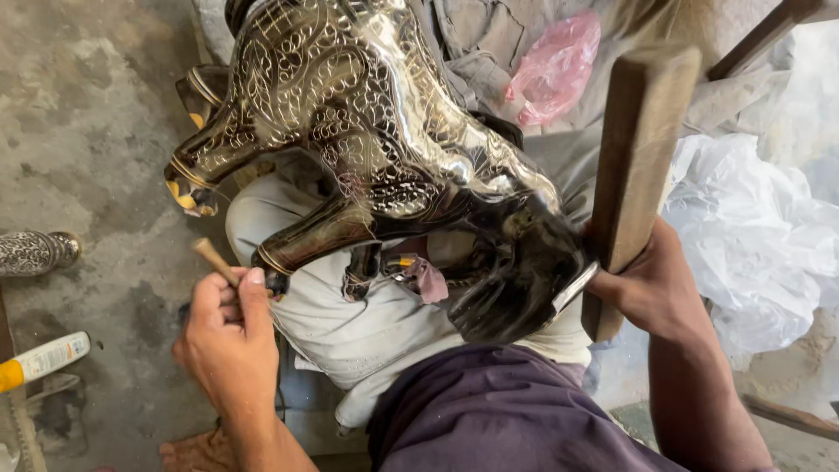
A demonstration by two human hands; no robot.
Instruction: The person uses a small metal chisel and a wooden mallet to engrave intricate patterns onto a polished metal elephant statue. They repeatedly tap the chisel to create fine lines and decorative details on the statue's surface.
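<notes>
- The engraved metal animal figure [367, 149], dark and shiny with fine scrollwork, lies across your lap on a pale cloth [367, 332]; everything below is placed from this figure.
- Your left hand [229, 336] sits below the figure's lower-left leg, forearm coming up from the bottom edge, wrist bent a little upward.
- Its fingers are curled tight around a thin wooden-handled tool [214, 260], thumb pressed along the top; the handle slants up and left, and the hand is close against the leg's banded foot. You cannot see the tool's tip, so whether it touches the metal cannot be told.
- Your right hand [642, 284] is at the figure's right end, just beside its dark head, forearm running down to the lower-right corner.
- Those fingers are clenched around the lower part of a thick wooden block [642, 149], which stands almost upright and leans slightly right, its top blurred.
- Above the figure, a pink plastic bag [555, 65] lies on grey fabric.
- Right of the figure, beyond the block, white plastic sheeting [752, 236] is bunched up.
- Well left of the figure, a white and yellow tube [44, 358] lies on the concrete floor [87, 131], with a small patterned metal piece [35, 252] above it.
</notes>
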